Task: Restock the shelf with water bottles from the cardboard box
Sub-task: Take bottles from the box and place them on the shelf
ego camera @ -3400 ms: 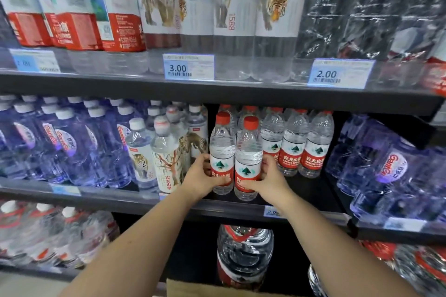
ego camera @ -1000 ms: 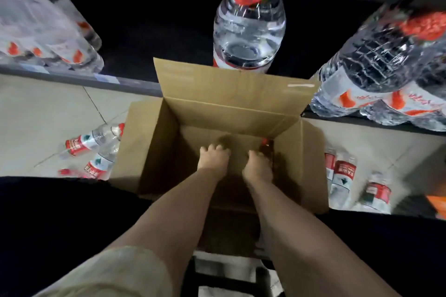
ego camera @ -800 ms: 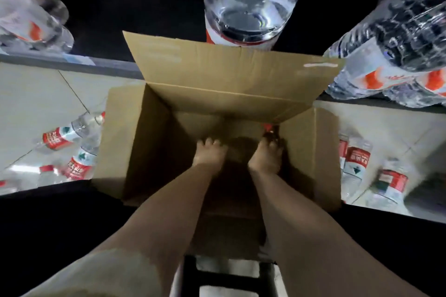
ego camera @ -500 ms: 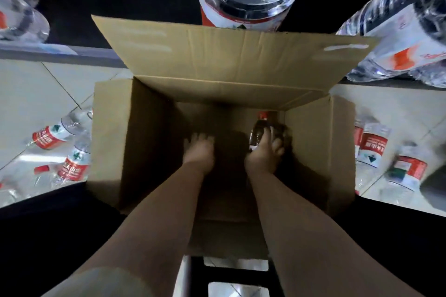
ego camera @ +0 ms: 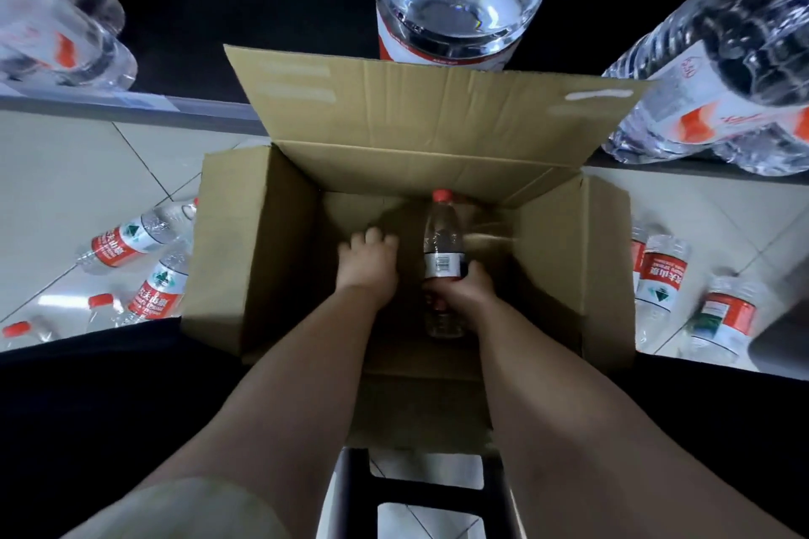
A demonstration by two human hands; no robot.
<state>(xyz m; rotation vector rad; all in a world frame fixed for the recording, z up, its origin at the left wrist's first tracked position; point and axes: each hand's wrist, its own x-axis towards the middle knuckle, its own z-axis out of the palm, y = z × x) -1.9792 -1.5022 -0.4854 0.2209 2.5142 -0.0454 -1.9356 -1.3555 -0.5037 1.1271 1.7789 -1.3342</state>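
Deep inside the cardboard box [ego camera: 262, 258], the right hand [ego camera: 459, 291] wraps round the lower body of a water bottle [ego camera: 442, 241], red cap pointing far. The left hand [ego camera: 367, 263] reaches down beside it, fingers bent, grasp unclear. Pick-up stage, apparently; next, a lift clear of the walls.

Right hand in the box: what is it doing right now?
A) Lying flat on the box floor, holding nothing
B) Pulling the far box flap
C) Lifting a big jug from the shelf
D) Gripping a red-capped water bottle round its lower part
D: the right hand is curled round the lower part of a water bottle with a red cap, inside the cardboard box.
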